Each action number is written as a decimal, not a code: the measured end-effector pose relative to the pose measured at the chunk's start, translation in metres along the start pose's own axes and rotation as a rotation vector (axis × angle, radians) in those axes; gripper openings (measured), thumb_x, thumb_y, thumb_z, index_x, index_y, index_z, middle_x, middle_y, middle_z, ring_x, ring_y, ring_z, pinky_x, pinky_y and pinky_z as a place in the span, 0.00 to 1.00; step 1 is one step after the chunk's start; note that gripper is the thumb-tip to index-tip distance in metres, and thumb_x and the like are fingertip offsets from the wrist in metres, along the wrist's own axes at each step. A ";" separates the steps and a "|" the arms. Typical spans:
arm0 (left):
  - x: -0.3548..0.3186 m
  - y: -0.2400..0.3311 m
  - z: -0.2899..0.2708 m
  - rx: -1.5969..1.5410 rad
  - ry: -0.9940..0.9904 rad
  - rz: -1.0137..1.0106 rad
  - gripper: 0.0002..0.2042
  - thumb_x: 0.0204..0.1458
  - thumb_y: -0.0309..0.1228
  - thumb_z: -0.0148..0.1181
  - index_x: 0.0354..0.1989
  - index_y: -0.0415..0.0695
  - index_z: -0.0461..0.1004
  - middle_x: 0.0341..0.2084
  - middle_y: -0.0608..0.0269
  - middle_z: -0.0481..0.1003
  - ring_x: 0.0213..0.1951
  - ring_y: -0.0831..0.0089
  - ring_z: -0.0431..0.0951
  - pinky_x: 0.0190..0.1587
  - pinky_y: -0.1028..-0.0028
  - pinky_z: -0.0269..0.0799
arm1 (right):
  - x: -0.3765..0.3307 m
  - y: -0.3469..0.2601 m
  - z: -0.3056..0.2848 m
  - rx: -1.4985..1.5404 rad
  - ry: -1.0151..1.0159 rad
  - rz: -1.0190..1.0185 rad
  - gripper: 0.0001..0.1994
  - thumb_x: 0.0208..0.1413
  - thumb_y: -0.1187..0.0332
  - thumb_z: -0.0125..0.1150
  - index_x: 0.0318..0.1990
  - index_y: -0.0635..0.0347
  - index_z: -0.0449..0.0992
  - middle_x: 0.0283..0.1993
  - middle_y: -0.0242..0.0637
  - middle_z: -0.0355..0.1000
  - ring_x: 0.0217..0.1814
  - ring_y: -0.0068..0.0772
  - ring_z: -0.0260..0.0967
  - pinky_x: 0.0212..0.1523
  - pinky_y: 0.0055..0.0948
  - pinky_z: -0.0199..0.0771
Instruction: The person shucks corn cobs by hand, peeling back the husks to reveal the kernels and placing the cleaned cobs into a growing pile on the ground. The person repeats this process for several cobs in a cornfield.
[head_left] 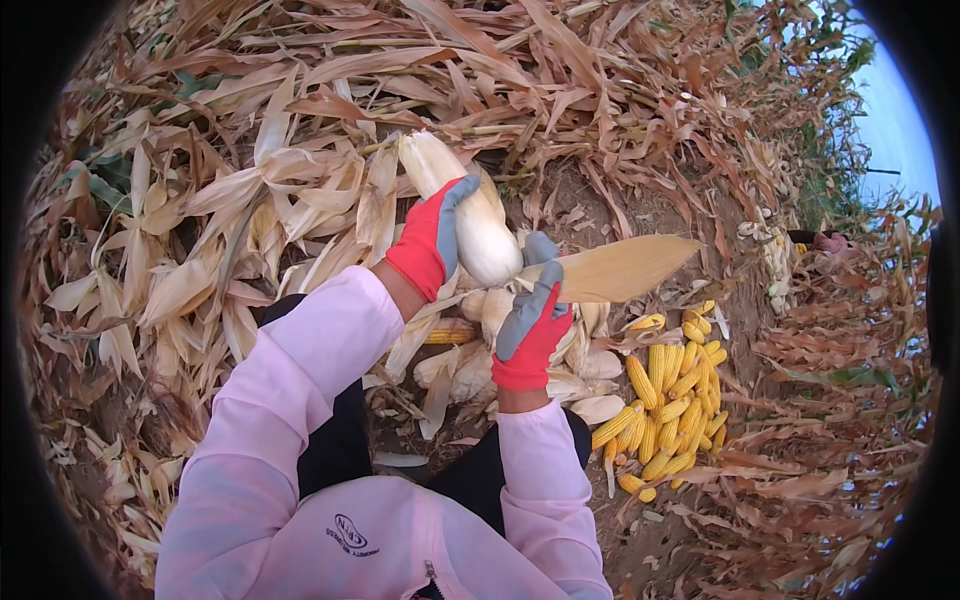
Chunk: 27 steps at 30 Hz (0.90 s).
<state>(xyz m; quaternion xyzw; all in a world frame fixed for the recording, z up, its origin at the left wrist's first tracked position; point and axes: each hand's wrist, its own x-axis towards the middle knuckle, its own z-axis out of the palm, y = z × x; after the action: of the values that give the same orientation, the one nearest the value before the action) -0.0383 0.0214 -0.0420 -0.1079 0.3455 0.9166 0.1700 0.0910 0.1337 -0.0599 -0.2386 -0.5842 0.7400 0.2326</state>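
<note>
Evidently, the far left is covered with dry husks (215, 215), pale and loosely heaped. Next to them, the left hand (430, 235), in a red and grey glove, is wrapped around a corn ear in its pale husk (490, 245), which lies tilted above the person's lap. Below it, a partly bare ear (450, 332) lies among unpeeled ears (470, 375). More to the right, the right hand (533, 325) pinches one husk leaf (625, 268) close to the ear's lower tip; whether this leaf is joined to the ear, one cannot tell. If the left grip is too loose, a strong pull could twist the smooth ear out. Brittle leaf may also tear short. Farthest right, yellow cobs (672, 405) are piled on the soil, and a dropped ear might roll them apart.
</note>
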 end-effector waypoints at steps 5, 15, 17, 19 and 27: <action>-0.003 0.000 0.000 -0.053 -0.004 -0.070 0.20 0.46 0.38 0.66 0.44 0.40 0.74 0.34 0.57 0.76 0.34 0.65 0.77 0.40 0.66 0.75 | -0.022 -0.050 0.030 0.177 -0.144 -0.268 0.23 0.65 0.50 0.46 0.45 0.65 0.73 0.36 0.36 0.72 0.30 0.22 0.67 0.37 0.22 0.67; -0.030 0.023 0.008 -0.007 -0.523 -0.284 0.28 0.49 0.40 0.60 0.56 0.37 0.64 0.41 0.52 0.75 0.41 0.62 0.77 0.46 0.64 0.75 | 0.010 -0.045 -0.016 1.136 -0.584 0.604 0.18 0.66 0.55 0.43 0.37 0.59 0.74 0.22 0.22 0.62 0.13 0.10 0.49 0.15 0.17 0.49; -0.035 0.026 0.015 -0.083 -0.622 -0.322 0.28 0.48 0.40 0.60 0.55 0.36 0.64 0.42 0.51 0.74 0.42 0.60 0.77 0.47 0.63 0.75 | 0.035 -0.024 -0.036 1.068 -0.307 0.585 0.20 0.66 0.52 0.43 0.36 0.57 0.75 0.21 0.21 0.63 0.13 0.09 0.49 0.14 0.16 0.47; -0.042 0.032 0.023 -0.194 -0.698 -0.355 0.25 0.49 0.39 0.60 0.52 0.36 0.67 0.39 0.51 0.76 0.41 0.61 0.78 0.47 0.63 0.76 | 0.058 0.002 -0.050 0.911 -0.352 0.464 0.18 0.66 0.52 0.43 0.47 0.57 0.72 0.33 0.30 0.70 0.25 0.18 0.63 0.26 0.23 0.65; -0.035 0.028 0.018 -0.144 -0.650 -0.313 0.25 0.48 0.39 0.61 0.50 0.34 0.68 0.39 0.51 0.76 0.40 0.60 0.78 0.47 0.63 0.75 | 0.000 0.008 0.029 0.584 -0.569 0.411 0.34 0.60 0.42 0.46 0.66 0.56 0.54 0.60 0.44 0.64 0.61 0.40 0.64 0.56 0.39 0.72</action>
<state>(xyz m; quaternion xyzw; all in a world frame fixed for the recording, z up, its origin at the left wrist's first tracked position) -0.0180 0.0055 -0.0011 0.1259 0.1875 0.8878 0.4011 0.0725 0.1102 -0.0614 -0.0610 -0.3322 0.9407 -0.0313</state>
